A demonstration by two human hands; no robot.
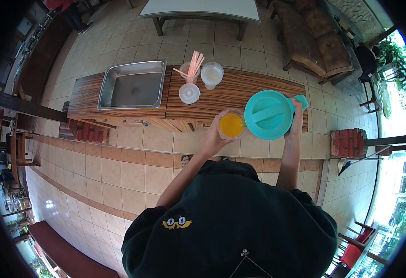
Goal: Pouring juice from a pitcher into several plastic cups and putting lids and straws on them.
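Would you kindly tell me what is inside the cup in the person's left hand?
The clear cup in the left hand holds yellow-orange liquid; this covers the cup's bottom, so anything lying there cannot be seen.

The pitcher is turquoise, the drink orange-yellow, the straws pink, the counter brown-striped.

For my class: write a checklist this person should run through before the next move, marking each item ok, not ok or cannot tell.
1. Left hand holding the clear cup: ok.
2. Right hand holding the turquoise pitcher: ok, at its handle.
3. Lid on the pitcher: ok, covering the top.
4. Amount inside the pitcher: cannot tell, the lid hides it.
5. Yellow-orange liquid in the cup: ok, visible.
6. Gap between cup and pitcher: cannot tell, they look very close, perhaps touching.
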